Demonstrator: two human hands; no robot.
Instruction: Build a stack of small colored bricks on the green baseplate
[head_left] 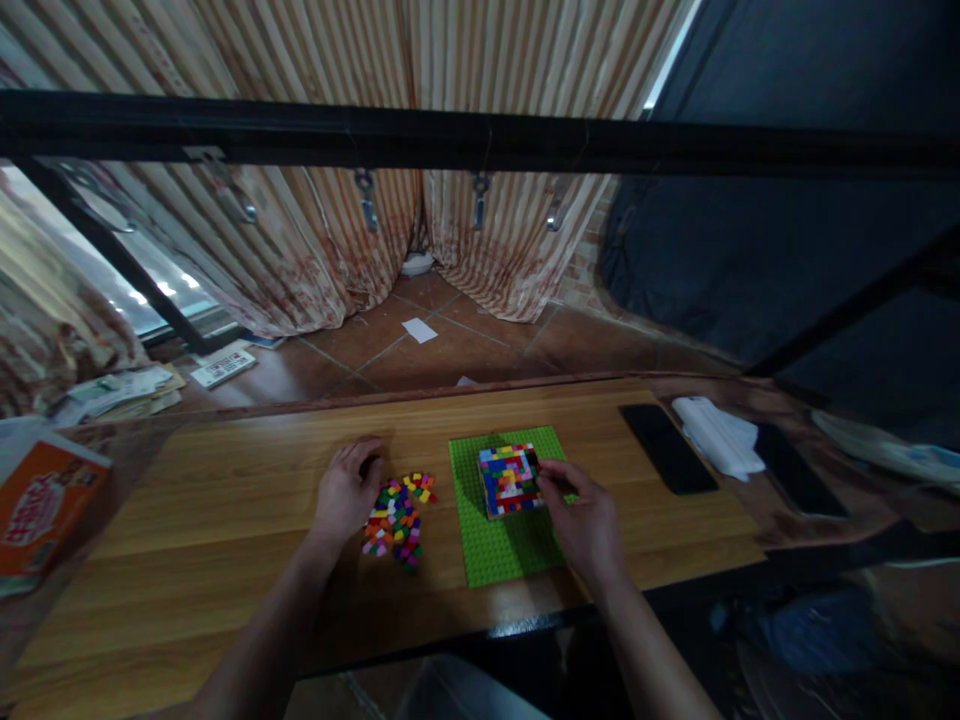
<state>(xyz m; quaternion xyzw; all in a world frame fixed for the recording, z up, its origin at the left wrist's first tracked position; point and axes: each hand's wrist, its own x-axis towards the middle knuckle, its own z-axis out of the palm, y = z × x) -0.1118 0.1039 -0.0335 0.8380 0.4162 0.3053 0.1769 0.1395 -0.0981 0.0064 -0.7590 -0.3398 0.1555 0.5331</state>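
Fingers of right hand (589,515) touch block structure (511,482) on green baseplate (506,550); left hand (349,490) is loosely curled beside loose bricks (395,520).

Between eight and nine o'clock from the view's centre, an orange-and-white box (49,505) bears large, slanted white characters on its orange side, too blurred to read surely; at nine o'clock, a flat white item (223,367) on the floor carries dark print, too small to read.
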